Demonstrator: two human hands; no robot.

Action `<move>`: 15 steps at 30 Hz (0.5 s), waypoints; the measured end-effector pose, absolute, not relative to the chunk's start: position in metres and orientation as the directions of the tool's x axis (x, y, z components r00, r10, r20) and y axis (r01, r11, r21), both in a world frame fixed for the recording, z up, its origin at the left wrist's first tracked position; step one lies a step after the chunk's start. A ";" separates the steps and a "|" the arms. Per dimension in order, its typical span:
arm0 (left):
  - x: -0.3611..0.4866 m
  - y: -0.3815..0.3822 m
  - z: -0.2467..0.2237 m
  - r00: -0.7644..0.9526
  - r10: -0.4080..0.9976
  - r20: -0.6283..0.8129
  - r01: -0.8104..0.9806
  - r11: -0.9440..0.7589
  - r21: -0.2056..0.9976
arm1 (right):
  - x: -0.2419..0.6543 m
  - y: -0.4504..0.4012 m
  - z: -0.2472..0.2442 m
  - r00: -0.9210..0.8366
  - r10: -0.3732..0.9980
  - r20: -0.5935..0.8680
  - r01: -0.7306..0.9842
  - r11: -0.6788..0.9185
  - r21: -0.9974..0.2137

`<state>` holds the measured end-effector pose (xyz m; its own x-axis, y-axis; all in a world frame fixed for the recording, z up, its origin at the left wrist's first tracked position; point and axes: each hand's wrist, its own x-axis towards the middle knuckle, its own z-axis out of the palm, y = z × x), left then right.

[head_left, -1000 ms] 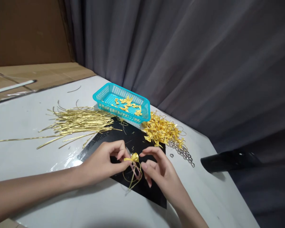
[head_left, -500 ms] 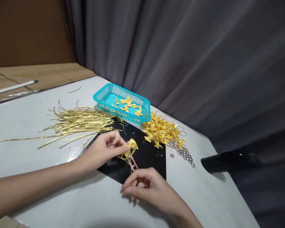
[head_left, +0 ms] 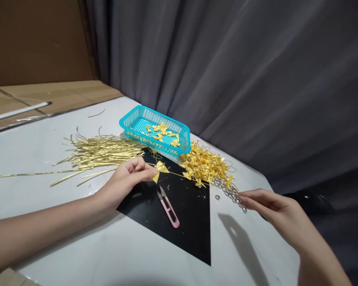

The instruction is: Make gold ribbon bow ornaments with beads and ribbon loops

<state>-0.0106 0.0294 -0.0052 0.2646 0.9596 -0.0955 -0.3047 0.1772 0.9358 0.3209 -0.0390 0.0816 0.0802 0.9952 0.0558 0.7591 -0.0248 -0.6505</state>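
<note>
Snips (head_left: 166,201) lie on mat (head_left: 193,234), six o'clock from bow (head_left: 161,169). Right hand (head_left: 273,204), toward four o'clock, pinches cord (head_left: 176,173) running from bow; left hand (head_left: 134,174) pinches bow at its nine. Basket (head_left: 140,126) beyond, twelve o'clock.

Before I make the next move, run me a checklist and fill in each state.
1. Left hand pinching the yellow bow: ok, fingers at its left edge.
2. Gold cord straight between the hands: ok, no visible slack.
3. Cord free of the bow pile: cannot tell; it crosses the near edge in this view.
4. Right hand free of the metal beads: cannot tell; fingertips overlap them in view.
5. Pink snips resting on the black mat: ok, in neither hand.
</note>
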 end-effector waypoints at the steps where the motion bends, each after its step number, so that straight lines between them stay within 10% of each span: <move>1: -0.011 0.029 -0.005 0.267 0.959 -0.096 -0.304 0.178 0.936 | 0.323 -0.039 0.082 0.084 0.994 0.065 0.767 -0.023 -0.642; 10: -0.011 0.031 -0.002 0.222 0.970 -0.101 -0.411 0.186 0.892 | 0.311 -0.044 0.083 -0.126 0.979 0.161 0.902 0.180 -0.391; 15: -0.010 0.031 -0.001 0.247 0.965 -0.085 -0.446 0.191 0.874 | 0.298 -0.051 0.086 -0.181 0.979 0.094 0.852 0.204 -0.483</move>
